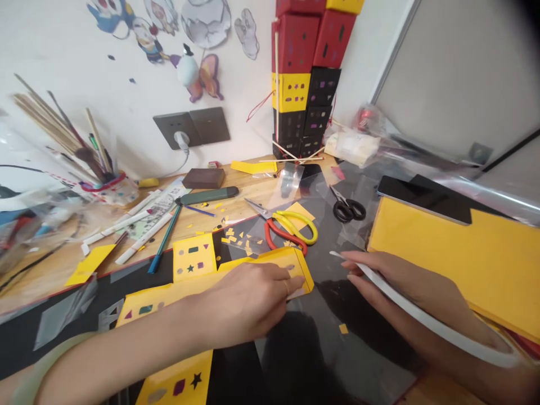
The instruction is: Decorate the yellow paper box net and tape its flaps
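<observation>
My left hand (257,295) lies over the right end of a yellow card cutout (194,278) with coloured shapes on it, fingertips pressed on the flap; its fingers are drawn together, and whether anything is under them is hidden. To the right, my right hand (413,298) is closed on a thin white strip (439,322), which curves back over the hand. Its free tip points left, toward the card. Scissors with red and yellow handles (291,228) lie behind my left hand. A small yellow scrap (343,328) rests on the dark mat (312,326) between the hands.
Black scissors (349,209) lie behind my right hand, with yellow sheets (455,253) and a phone (426,198) at the right. Stacked coloured boxes (297,90) stand by the wall. Pens, a green cutter (211,196) and a cup (110,188) of brushes are at the left.
</observation>
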`<action>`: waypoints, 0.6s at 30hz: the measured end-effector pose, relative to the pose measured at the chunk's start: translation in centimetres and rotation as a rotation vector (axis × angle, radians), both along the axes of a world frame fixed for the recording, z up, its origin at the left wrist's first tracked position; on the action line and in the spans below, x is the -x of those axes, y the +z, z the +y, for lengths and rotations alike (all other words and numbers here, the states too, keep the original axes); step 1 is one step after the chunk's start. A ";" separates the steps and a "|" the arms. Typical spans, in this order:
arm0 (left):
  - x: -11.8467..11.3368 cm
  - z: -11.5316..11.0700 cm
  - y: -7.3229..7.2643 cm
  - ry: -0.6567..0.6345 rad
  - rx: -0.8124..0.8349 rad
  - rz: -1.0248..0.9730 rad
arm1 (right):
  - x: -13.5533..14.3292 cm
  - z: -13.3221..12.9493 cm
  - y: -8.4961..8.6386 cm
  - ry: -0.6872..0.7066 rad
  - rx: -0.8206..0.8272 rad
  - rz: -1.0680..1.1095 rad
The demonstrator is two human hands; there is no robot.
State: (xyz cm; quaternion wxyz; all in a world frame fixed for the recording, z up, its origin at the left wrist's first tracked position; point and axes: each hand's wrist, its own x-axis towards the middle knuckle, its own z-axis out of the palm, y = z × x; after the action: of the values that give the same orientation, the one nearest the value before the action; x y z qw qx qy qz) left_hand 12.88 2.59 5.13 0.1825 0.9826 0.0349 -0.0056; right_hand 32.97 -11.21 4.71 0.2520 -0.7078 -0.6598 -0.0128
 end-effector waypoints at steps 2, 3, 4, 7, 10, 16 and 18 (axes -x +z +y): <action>1.2 0.5 0.7 0.081 -0.002 -0.100 | 0.4 0.7 0.4 -0.055 0.065 0.060; 2.0 0.7 1.0 0.133 -0.019 -0.162 | 0.5 1.1 0.5 -0.074 0.090 0.091; 2.9 1.0 1.4 0.193 -0.037 -0.213 | 0.6 1.7 0.6 -0.085 0.112 0.119; 5.9 1.4 2.3 0.419 -0.047 -0.302 | 1.0 4.0 0.6 -0.052 0.191 0.171; 9.2 0.9 3.0 0.643 -0.019 -0.320 | 1.7 6.3 0.3 0.072 0.275 0.187; 15.4 -1.6 3.0 0.943 0.050 -0.149 | 3.7 7.1 0.1 0.210 0.271 0.172; 16.9 -2.4 2.8 1.006 0.152 -0.077 | 4.0 6.0 -0.3 0.231 0.257 0.115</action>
State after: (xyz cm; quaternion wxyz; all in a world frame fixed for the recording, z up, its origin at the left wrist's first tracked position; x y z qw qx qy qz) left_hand -4.05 0.16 7.96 0.2347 0.8277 0.4962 0.1169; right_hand 28.94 -5.22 4.43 0.1966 -0.6531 -0.7175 0.1415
